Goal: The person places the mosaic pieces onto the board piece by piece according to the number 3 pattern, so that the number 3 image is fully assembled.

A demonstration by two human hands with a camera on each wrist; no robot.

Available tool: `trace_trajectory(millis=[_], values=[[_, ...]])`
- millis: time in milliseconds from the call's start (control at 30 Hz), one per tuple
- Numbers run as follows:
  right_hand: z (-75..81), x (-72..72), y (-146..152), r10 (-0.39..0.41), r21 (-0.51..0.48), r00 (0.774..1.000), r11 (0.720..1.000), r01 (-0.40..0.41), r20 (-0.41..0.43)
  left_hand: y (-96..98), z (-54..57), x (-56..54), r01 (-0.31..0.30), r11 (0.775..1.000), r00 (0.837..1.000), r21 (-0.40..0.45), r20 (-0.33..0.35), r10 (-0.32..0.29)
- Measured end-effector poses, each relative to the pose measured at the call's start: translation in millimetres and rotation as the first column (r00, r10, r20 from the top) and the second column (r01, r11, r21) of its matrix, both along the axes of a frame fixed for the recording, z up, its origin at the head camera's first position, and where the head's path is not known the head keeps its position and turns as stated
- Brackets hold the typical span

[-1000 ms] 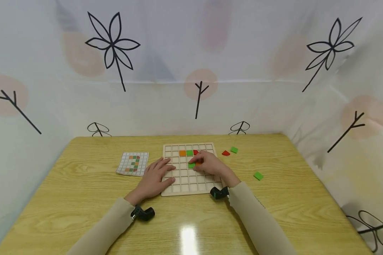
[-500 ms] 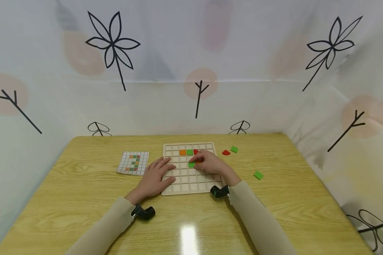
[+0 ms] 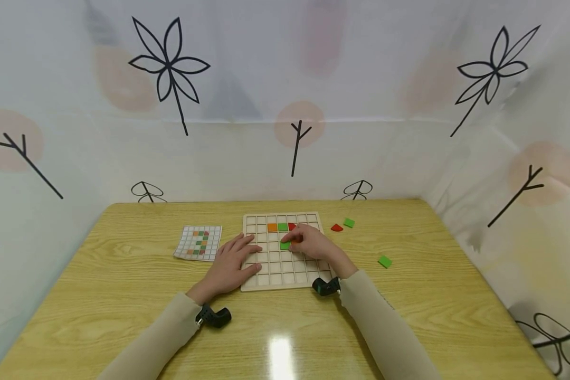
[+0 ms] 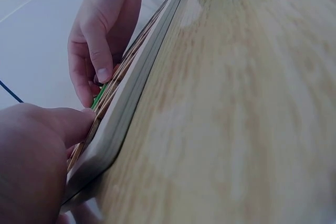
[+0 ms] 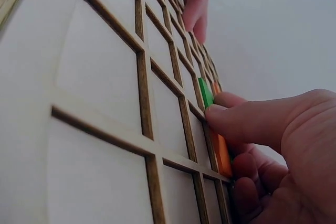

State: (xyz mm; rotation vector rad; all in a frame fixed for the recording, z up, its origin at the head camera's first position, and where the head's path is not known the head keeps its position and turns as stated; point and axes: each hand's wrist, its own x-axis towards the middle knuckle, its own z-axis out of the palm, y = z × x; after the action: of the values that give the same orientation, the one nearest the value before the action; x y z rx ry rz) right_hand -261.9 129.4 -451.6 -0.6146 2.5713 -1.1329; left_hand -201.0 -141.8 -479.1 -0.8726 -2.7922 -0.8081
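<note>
My right hand (image 3: pixel 313 243) is over the wooden grid board (image 3: pixel 275 282), pinching a green square tile (image 3: pixel 285 246) between thumb and fingers. In the right wrist view this green tile (image 5: pixel 205 93) stands a little proud of the grid ridges, at the thumb's tip. Beside it an orange tile (image 5: pixel 221 153) lies in a cell, partly covered by the hand. My left hand (image 3: pixel 229 266) rests on the board's left edge with its fingers spread. Along the upper row sit an orange tile (image 3: pixel 272 227), a green tile (image 3: pixel 282 227) and a red piece (image 3: pixel 292 226), the last partly hidden.
Left of the board lies a paper card (image 3: pixel 197 243) printed with a coloured grid pattern. To the right are a red quarter-round piece (image 3: pixel 336 228), a green tile (image 3: pixel 349 222) and another green tile (image 3: pixel 385 262), all on the wooden table (image 3: pixel 123 316). Patterned cloth hangs behind.
</note>
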Motion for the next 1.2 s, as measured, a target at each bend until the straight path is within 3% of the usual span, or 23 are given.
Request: trace_trajectory(millis=[267,700,1200], values=[[4.4,-1.2,4.0,0.034,-0.043,0.999,0.999,-0.034,0.001,-0.8,0.1,1.3,-0.003,1.000,1.000,0.006,-0.011,0.003],[4.2,-2.8,26.0,-0.039,-0.139,0.999,0.989,0.040,0.011,-0.4,-1.8,1.4,0.001,1.000,1.000,0.015,-0.015,-0.001],[9.1,10.5,79.5,-0.124,-0.063,0.991,0.991,0.120,-0.056,-0.8,-2.1,-0.2,0.008,1.000,1.000,0.017,-0.012,-0.008]])
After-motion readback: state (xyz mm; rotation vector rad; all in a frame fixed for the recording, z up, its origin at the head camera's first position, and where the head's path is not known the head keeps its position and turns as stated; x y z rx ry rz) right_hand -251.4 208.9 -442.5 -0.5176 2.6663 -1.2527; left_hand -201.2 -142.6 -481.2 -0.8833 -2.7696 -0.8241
